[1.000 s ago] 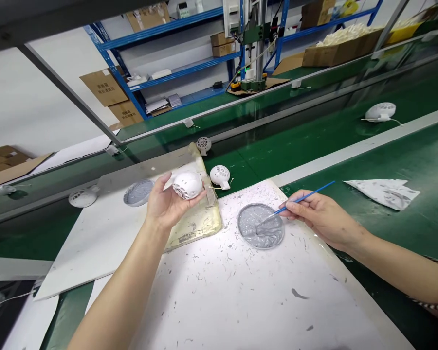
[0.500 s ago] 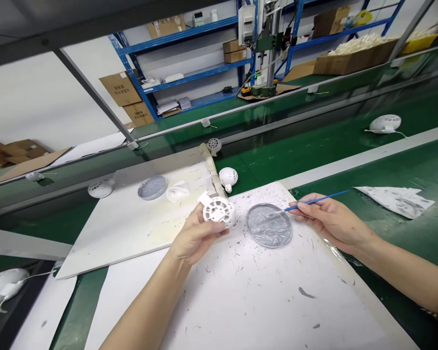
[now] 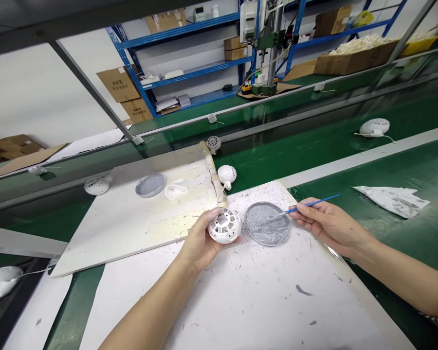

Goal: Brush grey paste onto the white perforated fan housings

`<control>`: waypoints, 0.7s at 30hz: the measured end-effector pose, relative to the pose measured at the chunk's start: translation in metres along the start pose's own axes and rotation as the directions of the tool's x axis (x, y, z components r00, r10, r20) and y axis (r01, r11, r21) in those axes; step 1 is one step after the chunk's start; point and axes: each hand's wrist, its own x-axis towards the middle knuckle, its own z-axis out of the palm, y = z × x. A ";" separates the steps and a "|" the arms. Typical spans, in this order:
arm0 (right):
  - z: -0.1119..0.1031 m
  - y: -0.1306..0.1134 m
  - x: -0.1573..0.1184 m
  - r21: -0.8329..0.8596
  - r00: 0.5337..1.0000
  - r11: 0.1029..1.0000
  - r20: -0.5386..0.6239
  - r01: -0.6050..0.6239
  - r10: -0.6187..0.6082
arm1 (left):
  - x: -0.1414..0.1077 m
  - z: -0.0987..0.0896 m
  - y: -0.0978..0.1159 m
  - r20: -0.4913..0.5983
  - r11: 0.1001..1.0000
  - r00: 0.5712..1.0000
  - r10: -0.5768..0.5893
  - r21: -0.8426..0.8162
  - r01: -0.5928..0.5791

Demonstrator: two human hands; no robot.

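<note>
In my left hand (image 3: 203, 243) is a round white slotted part (image 3: 225, 225), its open-patterned face turned up. Fingers and thumb wrap its left side and underside. My right hand (image 3: 323, 223) pinches a thin blue brush (image 3: 314, 202), whose tip lies in the grey paste of a round shallow dish (image 3: 268, 233). The dish rests on a white sheet (image 3: 255, 301) marked with grey flecks, just right of the white part. A second grey dish (image 3: 151, 185) and a crumpled white piece (image 3: 176, 190) lie on the white board (image 3: 120, 218).
White slotted parts stand beyond the board (image 3: 227, 175), at its left (image 3: 97, 185) and on the green surface at right (image 3: 374, 127). A stained white cloth or paper (image 3: 390, 200) lies right of my right hand. A metal rail crosses behind.
My left hand has turned the white part, so its other face shows, and moved slightly right and down, closer to the dish. The brush has shifted slightly left in the paste.
</note>
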 end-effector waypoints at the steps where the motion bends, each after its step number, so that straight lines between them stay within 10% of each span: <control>1: 0.000 0.000 -0.001 0.009 1.000 1.000 0.005 -0.007 0.007 | 0.001 0.001 0.001 -0.018 0.998 0.999 -0.045 -0.041 0.044; 7: 0.005 -0.008 -0.004 0.030 1.000 0.999 0.025 0.016 -0.017 | 0.001 0.007 0.000 -0.039 0.965 0.972 -0.232 -0.132 0.225; 21: 0.053 -0.040 -0.022 -0.058 0.943 0.954 0.179 0.294 -0.280 | -0.004 0.012 -0.020 0.070 0.958 0.959 -0.276 -0.067 0.280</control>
